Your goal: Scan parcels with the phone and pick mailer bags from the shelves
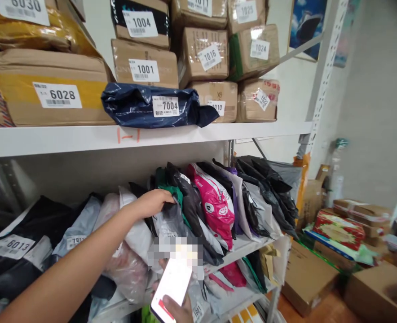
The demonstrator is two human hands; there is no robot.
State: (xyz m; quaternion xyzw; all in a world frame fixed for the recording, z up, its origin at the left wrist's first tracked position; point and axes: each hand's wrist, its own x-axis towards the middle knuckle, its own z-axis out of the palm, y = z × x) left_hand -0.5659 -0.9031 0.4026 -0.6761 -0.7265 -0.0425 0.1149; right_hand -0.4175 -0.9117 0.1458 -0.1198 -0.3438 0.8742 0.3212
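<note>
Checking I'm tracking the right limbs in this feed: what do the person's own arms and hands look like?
Both hands are ungloved. The left hand comes in on a left forearm that is uncovered along its whole visible length: no sleeve, watch or band shows. The right hand is mostly hidden behind a phone at the bottom edge. Only bare fingers show, with no wrist or sleeve in view.

L arm, bare, reaches fwd & up from the lower-left corner, wrist approx straight, L hand (154, 202) palm-down w/ fingers curled over, tips hidden so grip unclear; R hand (181, 314) sits low at bottom edge, mostly cut off, thumb & fingers closed in a hold.
</note>
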